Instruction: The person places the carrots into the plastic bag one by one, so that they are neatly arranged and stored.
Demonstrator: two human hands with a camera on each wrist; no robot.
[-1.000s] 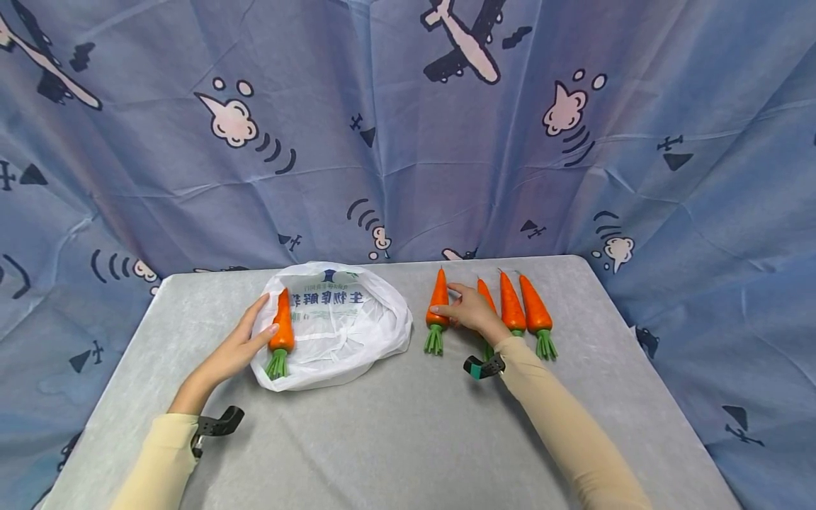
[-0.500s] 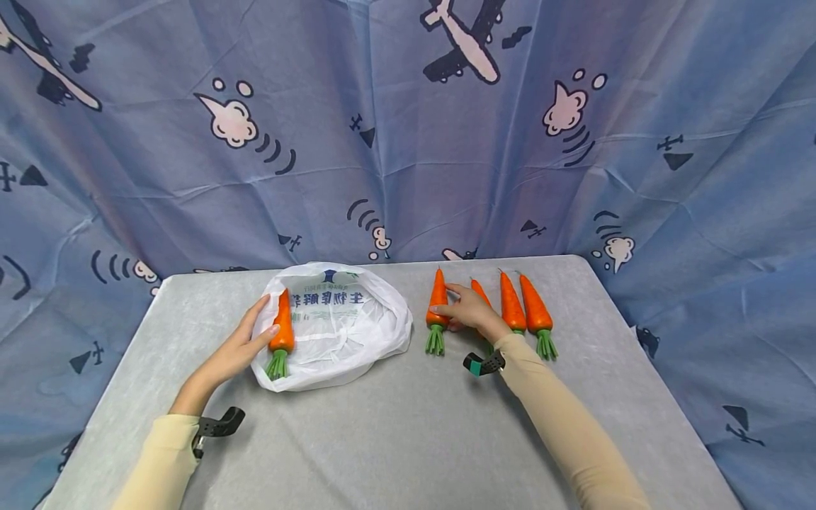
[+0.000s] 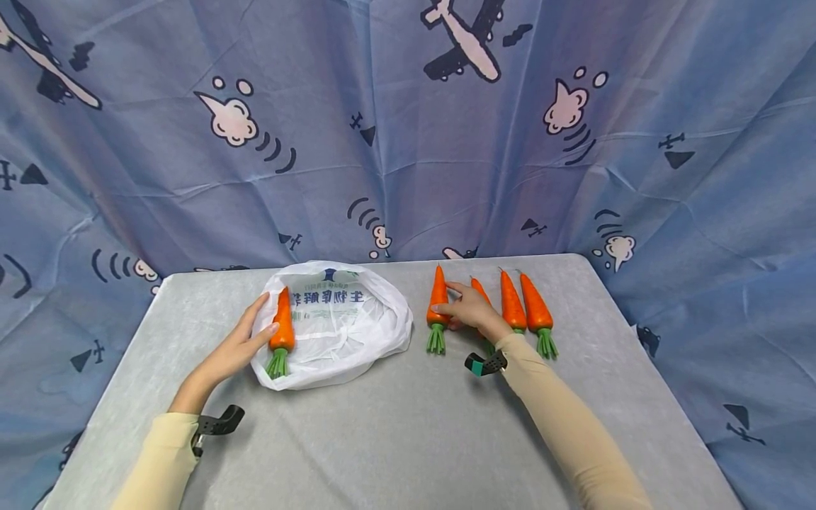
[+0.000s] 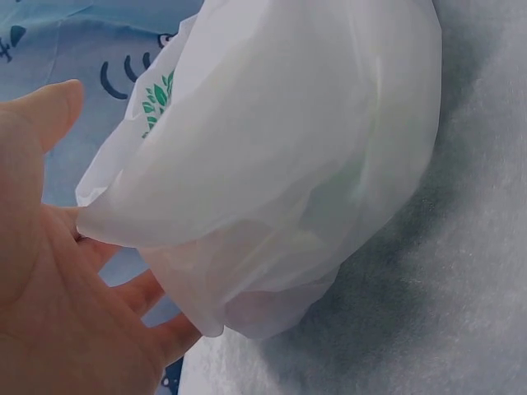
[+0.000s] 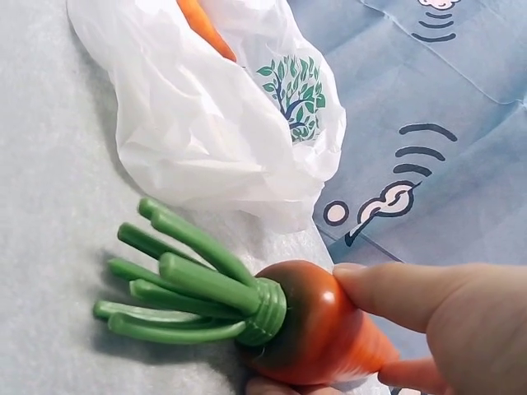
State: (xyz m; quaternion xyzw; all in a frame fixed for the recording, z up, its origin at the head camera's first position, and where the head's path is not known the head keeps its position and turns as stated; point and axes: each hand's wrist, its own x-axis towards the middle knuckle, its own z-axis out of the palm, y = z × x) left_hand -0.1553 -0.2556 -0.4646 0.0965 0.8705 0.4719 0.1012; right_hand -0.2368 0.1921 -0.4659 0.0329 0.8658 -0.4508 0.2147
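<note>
Two hands: right fingers [image 5: 395, 292] pinching a carrot [image 3: 438, 297], left fingers [image 3: 255, 317] straight against bag [image 3: 357, 326].

leftmost loose carrot [image 3: 437, 306] nudged slightly up the table, right hand [image 3: 469, 309] gripping it, shifted along

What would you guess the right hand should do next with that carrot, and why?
Probably lift it toward the white bag. The right hand already pinches the leftmost loose carrot, the left hand rests at the bag's edge, and one carrot already lies on the bag.
</note>
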